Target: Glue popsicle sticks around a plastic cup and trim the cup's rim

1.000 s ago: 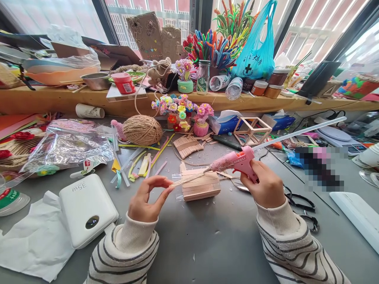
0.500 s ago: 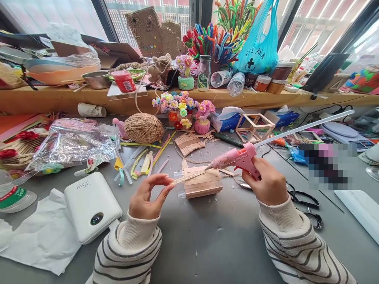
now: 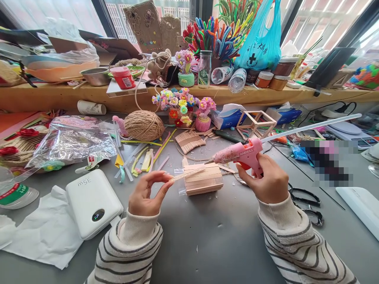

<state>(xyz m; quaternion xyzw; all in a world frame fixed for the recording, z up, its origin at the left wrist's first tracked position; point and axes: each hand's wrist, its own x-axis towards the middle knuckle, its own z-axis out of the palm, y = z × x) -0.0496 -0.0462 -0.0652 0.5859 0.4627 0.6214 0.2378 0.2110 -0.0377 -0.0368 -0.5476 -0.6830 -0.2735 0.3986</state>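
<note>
One glue stick (image 3: 310, 127) in glue gun (image 3: 240, 153)

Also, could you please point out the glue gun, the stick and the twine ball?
glue gun (image 3: 239, 153): head view, on its pink barrel.
stick (image 3: 188, 174): head view, on its middle.
twine ball (image 3: 144, 125): head view, on its front.
</note>
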